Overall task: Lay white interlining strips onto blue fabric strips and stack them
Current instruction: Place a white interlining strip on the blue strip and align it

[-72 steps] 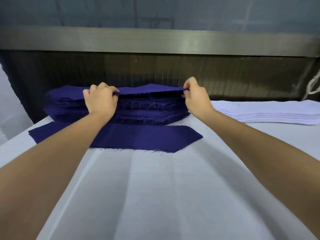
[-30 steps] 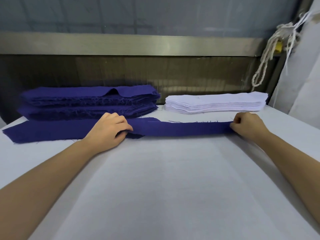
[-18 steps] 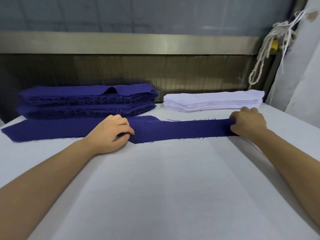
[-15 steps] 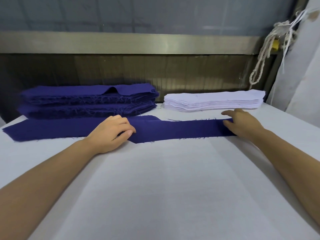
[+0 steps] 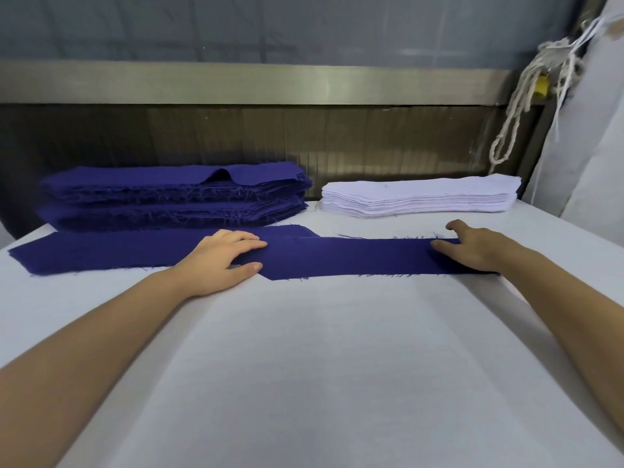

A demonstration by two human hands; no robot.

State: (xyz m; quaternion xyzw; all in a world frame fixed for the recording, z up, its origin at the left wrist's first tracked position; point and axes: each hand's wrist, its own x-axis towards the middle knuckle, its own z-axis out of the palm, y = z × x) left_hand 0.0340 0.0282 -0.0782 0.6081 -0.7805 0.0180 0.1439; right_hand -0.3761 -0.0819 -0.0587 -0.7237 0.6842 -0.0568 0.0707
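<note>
Blue fabric strip (image 5: 354, 256) lies flat on the table (image 5: 320, 366), its left end overlapping a second blue strip (image 5: 101, 251). Judged light, limp and fray-edged, so best pinched at both ends. Left hand (image 5: 219, 261) presses its left end with straight fingers. Right hand (image 5: 472, 248) rests with fingers extended on its right end. White interlining stack (image 5: 418, 197) sits just beyond, right of the blue stack (image 5: 169, 197).

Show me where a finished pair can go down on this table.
Biggest bare patch: the near table, between the forearms, in front of the left blue strip and right blue strip. A narrow band runs between the right blue strip and the white interlining stack. Crowded: around the blue stack, left hand and right hand.
</note>
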